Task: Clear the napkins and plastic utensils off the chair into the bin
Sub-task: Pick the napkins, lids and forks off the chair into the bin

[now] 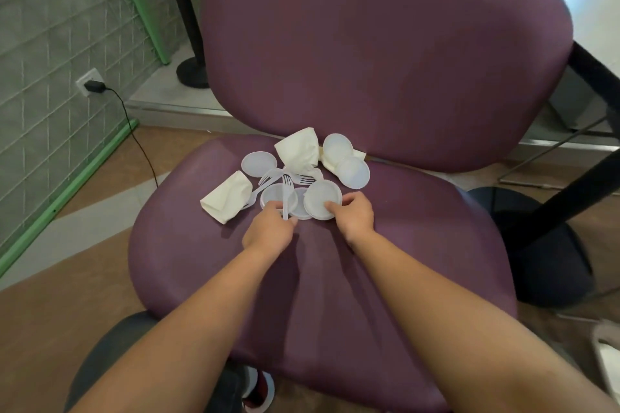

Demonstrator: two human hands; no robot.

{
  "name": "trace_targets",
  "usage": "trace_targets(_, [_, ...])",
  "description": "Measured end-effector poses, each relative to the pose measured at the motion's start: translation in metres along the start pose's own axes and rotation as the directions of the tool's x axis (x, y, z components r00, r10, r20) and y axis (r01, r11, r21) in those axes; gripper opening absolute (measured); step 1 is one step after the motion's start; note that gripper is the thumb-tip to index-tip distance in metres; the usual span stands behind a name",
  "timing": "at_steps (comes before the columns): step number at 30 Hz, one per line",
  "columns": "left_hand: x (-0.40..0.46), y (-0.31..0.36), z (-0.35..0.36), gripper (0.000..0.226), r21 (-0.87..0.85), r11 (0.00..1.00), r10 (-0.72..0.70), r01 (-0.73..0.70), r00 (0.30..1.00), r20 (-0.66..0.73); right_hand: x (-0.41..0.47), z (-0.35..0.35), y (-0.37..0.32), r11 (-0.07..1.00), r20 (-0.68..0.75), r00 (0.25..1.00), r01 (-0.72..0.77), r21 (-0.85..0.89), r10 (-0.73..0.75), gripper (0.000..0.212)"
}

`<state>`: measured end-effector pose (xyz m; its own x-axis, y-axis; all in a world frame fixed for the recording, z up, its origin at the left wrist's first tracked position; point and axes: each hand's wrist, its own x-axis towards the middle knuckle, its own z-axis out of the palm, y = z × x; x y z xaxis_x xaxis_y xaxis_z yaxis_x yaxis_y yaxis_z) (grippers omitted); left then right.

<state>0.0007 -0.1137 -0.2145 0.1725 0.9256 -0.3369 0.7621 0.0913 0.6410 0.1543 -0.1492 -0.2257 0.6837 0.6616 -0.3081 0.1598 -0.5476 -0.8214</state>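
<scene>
On a purple chair (385, 278), the left hand (270, 228) pinches a plastic fork (286, 198) while the right hand (355, 214) grips a round lid (320, 198), crowded by napkins (226, 196) and more lids (352, 173).

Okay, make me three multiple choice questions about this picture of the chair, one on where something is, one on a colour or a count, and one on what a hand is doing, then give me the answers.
1. Where do the plastic lids lie?
A. on the chair seat
B. on the floor
C. in a bin

2. What colour is the chair?
A. green
B. purple
C. white

3. What is the left hand doing?
A. resting flat on the backrest
B. hanging empty beside the chair
C. pinching a plastic fork

Answers:
1 A: the plastic lids are scattered on the chair seat, among the napkins; no bin can be made out in this view.
2 B: the seat and the backrest are both purple.
3 C: the left hand has its fingers closed on the handle of a plastic fork, while the right hand grips a lid's edge.
</scene>
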Motion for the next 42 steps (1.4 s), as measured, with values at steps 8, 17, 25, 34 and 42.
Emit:
trace_targets(8, [-0.036, 0.028, 0.011, 0.038, -0.108, 0.984, 0.144, -0.144, 0.990, -0.010, -0.035, -0.054, 0.034, 0.993, -0.079, 0.995, -0.059, 0.099, 0.067, 0.014])
trace_targets(17, [-0.079, 0.095, 0.066, 0.029, -0.103, 0.922, 0.384, -0.373, 0.914, 0.127, -0.077, -0.153, 0.064, 0.941, -0.241, 0.964, -0.028, 0.337, 0.115, 0.017])
trace_targets(25, [-0.158, 0.171, 0.152, 0.020, -0.070, 0.858, 0.500, -0.509, 0.797, 0.338, -0.118, -0.266, 0.123, 0.876, -0.473, 0.848, 0.023, 0.482, 0.238, 0.013])
trace_targets(34, [-0.227, 0.215, 0.243, 0.023, -0.016, 0.784, 0.526, -0.620, 0.651, 0.547, -0.141, -0.349, 0.212, 0.830, -0.575, 0.696, -0.055, 0.555, 0.430, 0.017])
trace_targets(42, [-0.267, 0.231, 0.323, 0.035, -0.011, 0.763, 0.494, -0.647, 0.571, 0.656, -0.144, -0.404, 0.269, 0.822, -0.622, 0.574, -0.178, 0.540, 0.533, 0.023])
